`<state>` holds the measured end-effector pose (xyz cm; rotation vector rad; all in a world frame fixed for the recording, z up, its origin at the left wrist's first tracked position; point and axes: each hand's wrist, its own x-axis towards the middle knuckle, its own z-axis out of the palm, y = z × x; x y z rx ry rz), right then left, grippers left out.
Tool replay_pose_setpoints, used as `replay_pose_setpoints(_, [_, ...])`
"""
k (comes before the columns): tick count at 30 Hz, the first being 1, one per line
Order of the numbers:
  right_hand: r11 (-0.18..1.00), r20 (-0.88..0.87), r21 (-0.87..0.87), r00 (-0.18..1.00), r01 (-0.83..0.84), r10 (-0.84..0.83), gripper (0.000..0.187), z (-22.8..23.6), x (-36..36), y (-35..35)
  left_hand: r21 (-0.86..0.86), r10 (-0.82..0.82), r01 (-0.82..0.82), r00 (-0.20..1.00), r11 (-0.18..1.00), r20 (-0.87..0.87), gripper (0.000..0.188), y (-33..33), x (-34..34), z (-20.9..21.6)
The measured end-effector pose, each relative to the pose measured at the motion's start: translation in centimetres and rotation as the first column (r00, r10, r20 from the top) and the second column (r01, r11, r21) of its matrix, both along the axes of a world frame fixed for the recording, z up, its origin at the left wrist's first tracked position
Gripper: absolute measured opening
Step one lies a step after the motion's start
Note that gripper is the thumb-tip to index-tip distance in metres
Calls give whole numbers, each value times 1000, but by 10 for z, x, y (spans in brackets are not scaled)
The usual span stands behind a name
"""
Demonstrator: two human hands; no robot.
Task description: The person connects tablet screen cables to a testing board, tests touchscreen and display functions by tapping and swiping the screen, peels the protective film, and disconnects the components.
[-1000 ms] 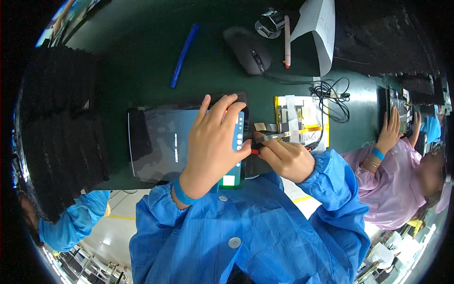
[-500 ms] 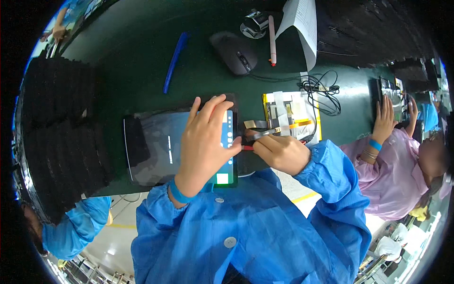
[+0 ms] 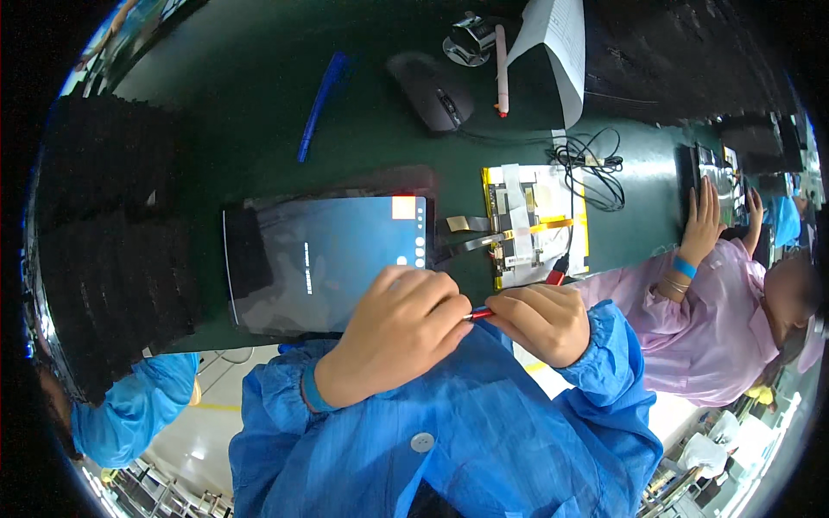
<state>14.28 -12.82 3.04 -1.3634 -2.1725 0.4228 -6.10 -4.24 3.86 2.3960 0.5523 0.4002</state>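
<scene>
Both my hands are drawn together at the front edge of the table. My left hand (image 3: 393, 332) is closed, its fingertips on the left end of a thin red pen-like stick (image 3: 481, 314) with a silvery tip. My right hand (image 3: 544, 319) pinches the stick's other end; most of its length is hidden by fingers. Behind my left hand lies a tablet screen (image 3: 319, 250), lit blue with a red square in its upper right corner. Black ribbon cables (image 3: 471, 246) run from it to a board with a battery pack (image 3: 535, 224), taped and yellow-edged, beyond my right hand.
A red plug (image 3: 555, 277) on a black cable (image 3: 587, 164) sits at the board. Farther back lie a blue pen (image 3: 321, 108), a mouse (image 3: 429, 93), a pink pen (image 3: 502, 73) and a curled paper sheet (image 3: 553, 60). A co-worker in pink (image 3: 691, 319) works at right.
My left hand has come off the screen, moving right and nearer; my right hand has left the ribbon cables and come nearer. The screen's green-and-white corner square is gone; a red one shows at the upper right.
</scene>
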Motion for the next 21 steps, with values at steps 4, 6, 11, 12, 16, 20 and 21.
replay_pose_setpoints(4, [998,23,-57,1000,-6,8,25,6,1,-1,59,-62,64,998,996,-31,15,-6,-2,-4])
replay_pose_setpoints(6, [999,-9,-43,1000,-27,26,26,6,1,-4,78,-33,30,999,996,36,15,-9,-2,-6])
replay_pose_setpoints(11, [998,5,-18,998,-67,67,24,2,2,-12,106,-67,63,997,992,37,11,-12,-4,-8])
replay_pose_setpoints(12, [997,1,-12,997,-75,75,23,1,2,-14,97,-85,81,995,992,44,11,-13,-5,-9])
replay_pose_setpoints(16, [995,31,-34,995,-94,95,22,-4,0,-14,67,-122,117,990,991,65,11,-9,-5,-15])
replay_pose_setpoints(20, [992,-22,-99,997,-82,80,22,-1,-5,-7,246,-126,107,990,963,62,12,-8,-8,-17])
replay_pose_setpoints(21, [984,-62,-160,996,-75,66,21,0,-6,-5,357,-129,101,990,929,56,12,-8,-10,-16])
